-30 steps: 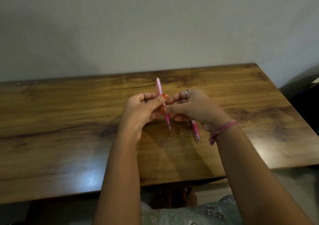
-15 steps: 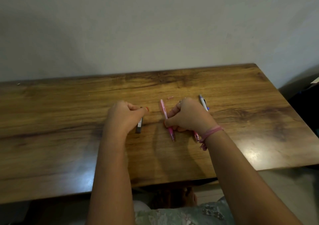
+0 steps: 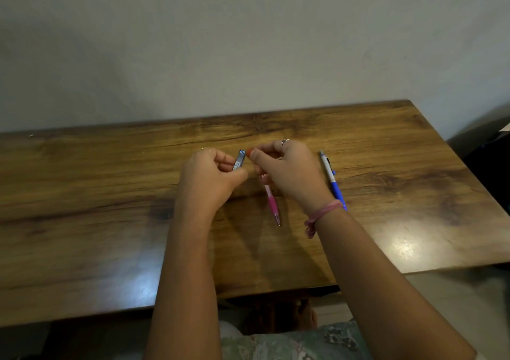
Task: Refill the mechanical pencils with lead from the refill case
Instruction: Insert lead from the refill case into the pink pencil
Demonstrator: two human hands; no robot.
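Both hands now raised — refill case (image 3: 239,160) off the table (image 3: 110,194).

Pink pencil (image 3: 271,202) between hands; blue pencil (image 3: 332,180) flanks right.

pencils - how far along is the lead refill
Done: nothing shows any pencil refilled yet. The pink pencil and the blue and white pencil lie on the table.
In hand: the left hand holds the refill case upright, and the right hand reaches its fingertips to the case's top, apparently to open it.
Left: take lead out and load the pencils.
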